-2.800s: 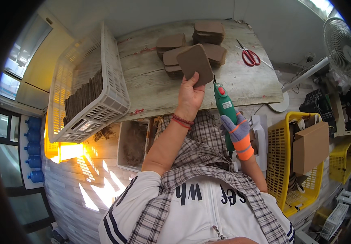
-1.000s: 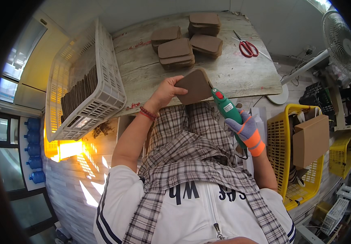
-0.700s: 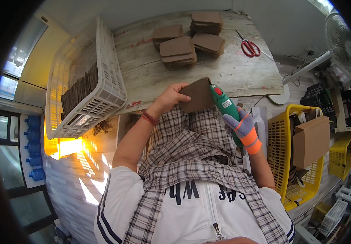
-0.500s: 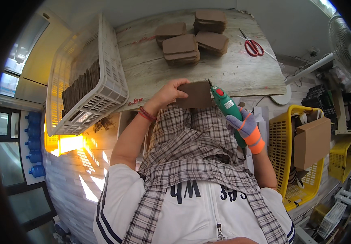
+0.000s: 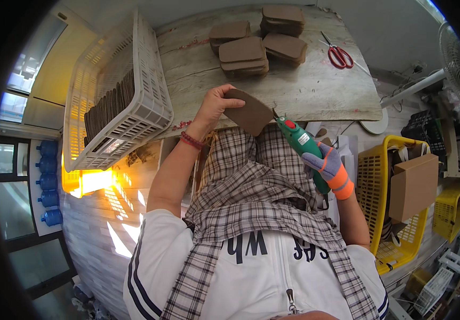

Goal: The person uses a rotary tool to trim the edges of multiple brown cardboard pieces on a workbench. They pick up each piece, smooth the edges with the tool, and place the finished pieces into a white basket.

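Between the thumb and fingers of my bare left hand (image 5: 215,109) is a flat brown sheet piece (image 5: 251,113) with rounded corners, tilted over my lap at the table's near edge. My right hand (image 5: 328,168), in a grey and orange glove, is wrapped round the green body of a pair of electric scissors (image 5: 298,136) with a red switch. Their narrow dark tip points up-left, close to the piece's right edge; I cannot tell whether they touch. Farther off on the table lie several stacks of similar brown pieces (image 5: 241,50).
Red-handled scissors (image 5: 340,57) lie at the right of the wooden table (image 5: 320,88). A white plastic crate (image 5: 150,114) filled with upright brown pieces stands at the left. On the right are a yellow basket (image 5: 373,181) holding a cardboard box (image 5: 414,188), and a fan (image 5: 456,58).
My left hand has raised and turned the brown piece, so it slants where it was nearly level. The electric scissors stay near its right edge. The whole view has shifted slightly.
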The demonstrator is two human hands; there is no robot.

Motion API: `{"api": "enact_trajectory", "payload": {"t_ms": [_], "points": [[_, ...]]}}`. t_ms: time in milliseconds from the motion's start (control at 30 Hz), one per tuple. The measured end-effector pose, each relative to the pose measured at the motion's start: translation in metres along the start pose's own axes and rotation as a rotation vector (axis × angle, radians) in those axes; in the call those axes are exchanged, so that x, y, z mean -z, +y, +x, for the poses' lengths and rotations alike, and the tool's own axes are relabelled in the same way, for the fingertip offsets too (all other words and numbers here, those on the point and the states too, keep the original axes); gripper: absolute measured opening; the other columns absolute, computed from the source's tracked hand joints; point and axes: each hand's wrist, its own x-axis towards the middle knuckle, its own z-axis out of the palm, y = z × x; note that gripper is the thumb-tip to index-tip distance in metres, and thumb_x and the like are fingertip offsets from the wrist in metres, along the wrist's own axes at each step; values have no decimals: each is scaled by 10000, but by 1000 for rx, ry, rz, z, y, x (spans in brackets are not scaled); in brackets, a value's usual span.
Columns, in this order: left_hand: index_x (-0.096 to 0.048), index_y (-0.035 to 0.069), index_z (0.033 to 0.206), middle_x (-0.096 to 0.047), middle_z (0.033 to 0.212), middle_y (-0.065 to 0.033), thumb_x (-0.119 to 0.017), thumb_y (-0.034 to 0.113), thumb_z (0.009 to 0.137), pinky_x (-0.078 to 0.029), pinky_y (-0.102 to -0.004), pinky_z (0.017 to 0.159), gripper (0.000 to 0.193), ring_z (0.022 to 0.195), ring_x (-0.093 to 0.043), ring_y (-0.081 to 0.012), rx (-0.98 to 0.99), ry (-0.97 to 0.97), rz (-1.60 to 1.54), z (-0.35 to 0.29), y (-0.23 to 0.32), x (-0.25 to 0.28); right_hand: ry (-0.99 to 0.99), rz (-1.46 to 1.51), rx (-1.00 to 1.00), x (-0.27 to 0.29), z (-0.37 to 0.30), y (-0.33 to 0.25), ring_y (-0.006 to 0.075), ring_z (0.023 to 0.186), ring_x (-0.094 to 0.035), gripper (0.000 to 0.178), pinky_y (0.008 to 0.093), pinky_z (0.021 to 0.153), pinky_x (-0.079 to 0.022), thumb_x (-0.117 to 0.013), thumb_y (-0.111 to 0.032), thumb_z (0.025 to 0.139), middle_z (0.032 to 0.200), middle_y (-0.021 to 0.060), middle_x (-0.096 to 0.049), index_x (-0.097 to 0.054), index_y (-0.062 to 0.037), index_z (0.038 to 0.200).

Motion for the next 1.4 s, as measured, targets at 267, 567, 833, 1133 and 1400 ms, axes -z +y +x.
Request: {"api": "enact_trajectory", "payload": {"t_ms": [267, 567, 833, 1133, 1400], "points": [[-641, 39, 829, -637, 766, 9, -708, 11, 725, -461, -219, 651, 127, 704, -577, -69, 26, -9, 107, -2, 0, -8, 22, -87, -8, -2, 1, 4, 49, 538, -515, 353, 199, 475, -420, -717, -222, 797, 689, -4, -577, -570, -6, 1034], [-653, 29, 829, -640, 749, 1, -728, 24, 693, -467, -226, 629, 155, 677, -575, -74, 120, -92, 209, -4, -3, -24, 28, -134, -49, -8, 5, 0, 39, 541, -507, 379, 188, 479, -413, -720, -248, 791, 701, -11, -591, -576, -16, 1053], [-661, 16, 816, -648, 753, -2, -716, -2, 682, -466, -223, 648, 146, 708, -585, -80, 170, -258, 283, -4, -4, -32, -34, -127, -25, -13, 18, -9, 53, 535, -515, 358, 195, 472, -426, -706, -235, 804, 684, 0, -572, -566, -10, 1045], [-521, 18, 1190, -582, 1109, -88, -602, -9, 812, -490, -301, 812, 387, 927, -582, -155, 10, 292, 35, -7, -7, 41, 39, 13, 17, -7, 33, 7, 97, 526, -545, 365, 233, 465, -462, -684, -202, 830, 683, 37, -577, -527, 22, 1071], [-501, 55, 1231, -515, 1218, -137, -620, 72, 818, -335, -435, 1005, 431, 1187, -417, -288, -483, 697, 1177, 27, -14, 50, 113, 71, -13, 6, 22, 34, 111, 502, -558, 337, 232, 459, -454, -671, -197, 839, 644, 49, -584, -523, 29, 1041]]}}
